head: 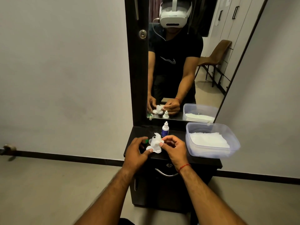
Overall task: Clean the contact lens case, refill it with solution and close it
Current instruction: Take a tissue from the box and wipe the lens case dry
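While left hand [135, 151] steadies case [154, 150], right fingers [162, 143] pinch tissue [155, 140]

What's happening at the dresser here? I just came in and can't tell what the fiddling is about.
A person stands at a dark dresser with a mirror, cleaning a white contact lens case. The left hand steadies the case on the top while the right hand works a crumpled tissue into it. A green cap lies loose beside it. The solution bottle stands capped behind, unused, and a clear tub of tissues sits to the right.
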